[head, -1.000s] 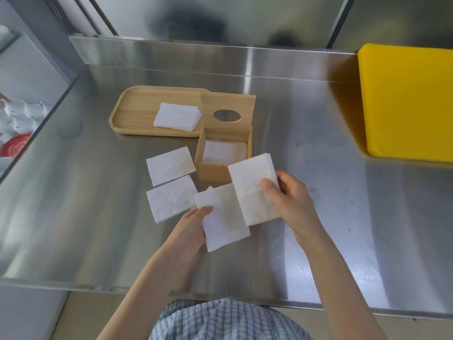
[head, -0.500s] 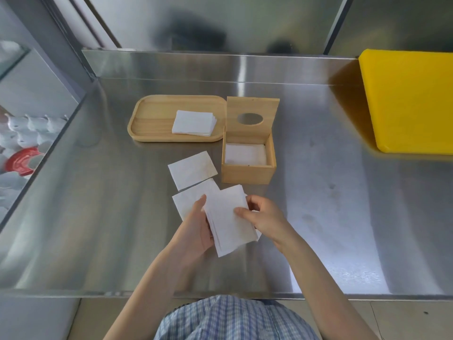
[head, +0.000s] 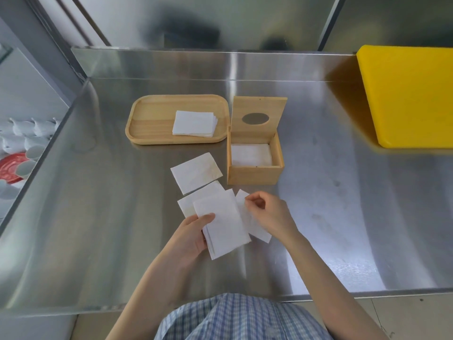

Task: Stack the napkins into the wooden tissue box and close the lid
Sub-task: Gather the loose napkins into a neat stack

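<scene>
The wooden tissue box [head: 253, 174] stands open on the steel counter, its lid [head: 258, 119] with an oval hole tilted up at the back. White napkins [head: 251, 155] lie inside it. My left hand [head: 193, 235] holds a small stack of napkins [head: 220, 222] just in front of the box. My right hand [head: 267, 212] pinches the top corner of another napkin [head: 255, 229] beside that stack. Two loose napkins lie on the counter, one [head: 196, 173] left of the box and one [head: 188, 204] partly under the held stack. More napkins [head: 195, 123] sit on a wooden tray [head: 152, 121].
A yellow cutting board [head: 407, 94] lies at the right rear of the counter [head: 343, 204]. White cups and a red plate [head: 14, 165] sit on a lower level to the left. A steel backsplash runs along the back.
The two held napkins were brought together near the front edge. The left hand now grips the stack, and the right hand has shifted to a napkin at its right side.
</scene>
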